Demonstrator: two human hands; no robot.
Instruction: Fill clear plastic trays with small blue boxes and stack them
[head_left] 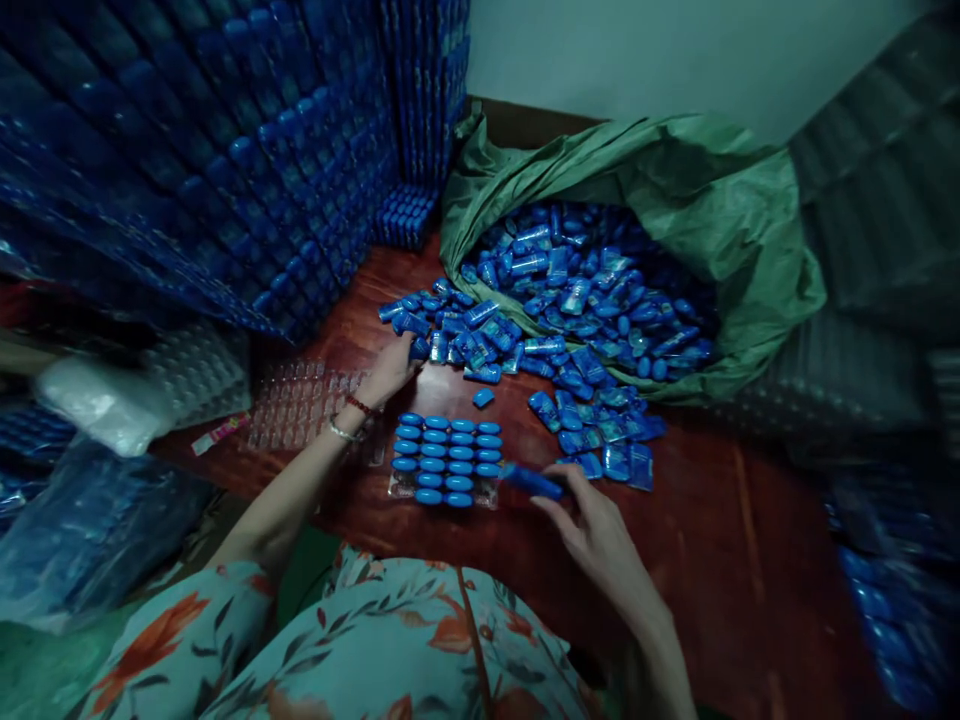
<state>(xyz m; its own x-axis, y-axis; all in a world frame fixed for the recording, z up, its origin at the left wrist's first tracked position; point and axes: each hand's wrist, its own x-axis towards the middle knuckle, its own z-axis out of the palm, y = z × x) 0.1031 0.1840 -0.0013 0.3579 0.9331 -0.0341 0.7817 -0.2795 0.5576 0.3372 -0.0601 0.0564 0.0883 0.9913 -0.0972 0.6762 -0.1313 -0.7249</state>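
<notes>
Head view: the right hand (600, 510) pinches a blue piece (536, 481) between thumb and fingers in a narrow grip; the piece is slim, elongated and blurred, one end pointing left. Just left of that grip, a thin, clear plastic tray (484, 494) lies flat on a reddish-brown tabletop (705, 540) with a dull sheen, bearing rows of smooth, glossy blue ovals (432, 465). Beyond the tray, the left hand (391, 370) reaches forward, its fingers at the left edge of a loose heap of shiny blue packets (480, 345); I cannot tell whether they close on one. That arm stretches out diagonally, with a beaded bracelet (358, 404) at the wrist; the right forearm rises from the lower right, its hand angled inward toward the tray. Farther off from the right hand, a creased green sack (757, 250) gapes open, filled with similar packets. Left of the left hand lies a transparent sheet (285, 405) of moulded pockets, and beyond it rise dense, ridged blue stacks (300, 180).
</notes>
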